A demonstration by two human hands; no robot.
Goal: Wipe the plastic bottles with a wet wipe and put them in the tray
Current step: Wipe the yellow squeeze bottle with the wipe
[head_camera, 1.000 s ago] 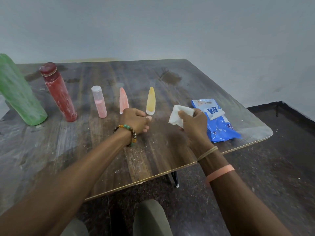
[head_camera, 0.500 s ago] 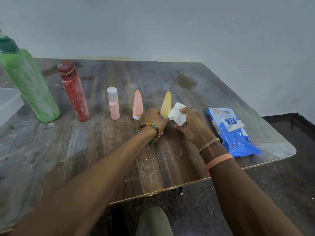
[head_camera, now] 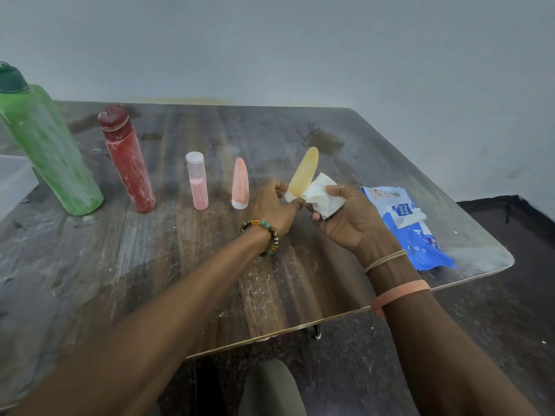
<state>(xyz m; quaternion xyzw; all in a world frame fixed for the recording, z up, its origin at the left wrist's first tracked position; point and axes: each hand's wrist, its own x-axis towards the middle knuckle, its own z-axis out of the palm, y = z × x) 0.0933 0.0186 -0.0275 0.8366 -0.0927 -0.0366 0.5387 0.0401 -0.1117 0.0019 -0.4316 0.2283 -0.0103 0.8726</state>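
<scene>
A: Entry, head view. Left hand (head_camera: 271, 205)?

B: It pinches the yellow tube bottle (head_camera: 303, 172) at its white cap end. The tube is off the table (head_camera: 150, 265) and tilted, its flat tip pointing up and to the right.

A: Right hand (head_camera: 351, 217)?

B: Palm up, fingers curled round a crumpled white wet wipe (head_camera: 322, 196). The wipe touches the lower right side of the yellow tube, just above the cap.

A: Other bottles?

B: Four stand upright on the table in a row to the left of the hands. From the right: a peach tube bottle (head_camera: 240, 184) on its white cap, a small pink bottle (head_camera: 197, 181) with a clear cap, a red bottle (head_camera: 127, 157), and a large green bottle (head_camera: 48, 148) with a dark lid. The red and green ones show whitish smears.

A: Supplies?

B: A blue wipes pack (head_camera: 411, 226) lies flat near the table's right corner, just beside the right hand, its label flap lifted.

A: Tray?

B: A pale container (head_camera: 15, 181) shows at the left edge, behind the green bottle. Whether it is the tray, I cannot tell.
</scene>
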